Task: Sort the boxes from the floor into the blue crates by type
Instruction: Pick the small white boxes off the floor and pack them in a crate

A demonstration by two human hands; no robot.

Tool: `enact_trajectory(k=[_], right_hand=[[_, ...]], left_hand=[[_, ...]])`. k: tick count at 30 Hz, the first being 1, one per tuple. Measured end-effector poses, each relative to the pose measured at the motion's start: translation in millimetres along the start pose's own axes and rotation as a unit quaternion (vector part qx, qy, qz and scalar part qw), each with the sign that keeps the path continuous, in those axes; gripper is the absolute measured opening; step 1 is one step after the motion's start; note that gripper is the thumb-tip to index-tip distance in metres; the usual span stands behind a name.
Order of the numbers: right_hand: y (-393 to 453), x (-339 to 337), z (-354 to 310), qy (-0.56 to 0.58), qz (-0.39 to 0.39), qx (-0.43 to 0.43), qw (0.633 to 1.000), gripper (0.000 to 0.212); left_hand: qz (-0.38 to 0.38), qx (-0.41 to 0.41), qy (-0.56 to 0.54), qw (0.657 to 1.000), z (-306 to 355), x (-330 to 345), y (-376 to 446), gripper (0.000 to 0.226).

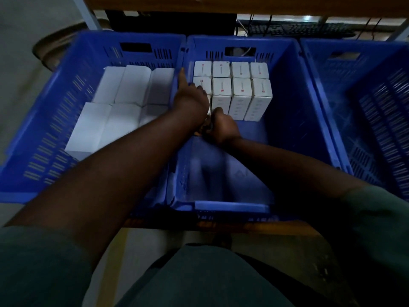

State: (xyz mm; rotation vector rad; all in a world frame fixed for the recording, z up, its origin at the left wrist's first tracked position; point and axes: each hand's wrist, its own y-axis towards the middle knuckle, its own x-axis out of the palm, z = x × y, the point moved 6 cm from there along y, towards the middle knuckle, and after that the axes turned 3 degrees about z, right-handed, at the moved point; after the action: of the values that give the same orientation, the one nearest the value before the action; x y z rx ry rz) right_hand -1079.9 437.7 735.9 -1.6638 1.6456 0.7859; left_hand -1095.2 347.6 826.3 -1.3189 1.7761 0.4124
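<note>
- Three blue crates are seen side by side: a left crate (66, 89), a middle crate (294, 103) and a right crate (376, 103), their rims touching or nearly so.
- The left crate is filled across most of its floor with plain white boxes (124, 100) in two rows; little bare room is left there.
- In the middle crate, white boxes with small red marks (241, 89) are packed in two rows against the far wall; the near half and right side of its floor are left bare.
- The right crate's floor is seen bare.
- The left hand (191, 96) is laid on the leftmost boxes of the middle crate, one finger stretched out straight along the wall shared with the left crate.
- The right hand (223, 127) is curled at the near edge of the marked boxes; what it grips is hidden in shadow, so its hold cannot be told.
</note>
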Motion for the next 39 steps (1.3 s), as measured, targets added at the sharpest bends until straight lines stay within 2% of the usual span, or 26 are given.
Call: enact_trajectory(k=[3, 7, 14, 18, 20, 22, 23, 25, 27, 30, 32, 36, 39], right_hand=[[0, 1, -2, -0.031, -0.015, -0.012, 0.999, 0.057], [1, -1, -4, -0.048, -0.028, -0.007, 0.998, 0.055], [-2, -19, -15, -0.083, -0.05, 0.008, 0.995, 0.078], [-13, -39, -30, -0.144, -0.075, -0.02, 0.986, 0.088], [-20, -56, -42, -0.18, -0.098, -0.036, 0.978, 0.082], [-27, -77, -52, -0.202, -0.096, -0.04, 0.974, 0.064], [-31, -88, -57, -0.215, -0.084, -0.047, 0.972, 0.055], [-38, -109, -67, -0.231, -0.04, -0.073, 0.969, 0.045], [-45, -126, -72, -0.221, -0.013, -0.088, 0.971, 0.046], [-54, -142, -81, -0.175, -0.024, -0.1, 0.979, 0.051], [-62, -148, -94, -0.157, -0.002, -0.139, 0.978, 0.047], [-95, -143, -130, -0.075, 0.067, -0.22, 0.97, 0.032], [-132, -125, -163, 0.001, 0.068, -0.274, 0.959, 0.025]], left_hand=[[-0.002, 0.0, 0.002, 1.0, 2, -4, -1, 0.065], [0.009, -0.006, -0.009, 1.0, 1, -9, -3, 0.061], [0.028, -0.009, -0.048, 0.998, 0, -13, -3, 0.066], [0.061, 0.009, -0.103, 0.993, -3, -8, 2, 0.074], [0.078, 0.029, -0.131, 0.988, -5, -10, 5, 0.079], [0.06, 0.041, -0.188, 0.979, -7, -15, 3, 0.091], [0.05, 0.037, -0.231, 0.971, -10, -18, -2, 0.091], [0.077, 0.018, -0.296, 0.952, -17, -26, -14, 0.082], [0.15, -0.015, -0.334, 0.931, -26, -30, -34, 0.074], [0.295, -0.104, -0.386, 0.868, -47, -29, -75, 0.061], [0.35, -0.152, -0.4, 0.833, -55, -24, -105, 0.054], [0.384, -0.225, -0.417, 0.792, -60, -8, -169, 0.038], [0.384, -0.267, -0.418, 0.778, -57, 10, -230, 0.032]])
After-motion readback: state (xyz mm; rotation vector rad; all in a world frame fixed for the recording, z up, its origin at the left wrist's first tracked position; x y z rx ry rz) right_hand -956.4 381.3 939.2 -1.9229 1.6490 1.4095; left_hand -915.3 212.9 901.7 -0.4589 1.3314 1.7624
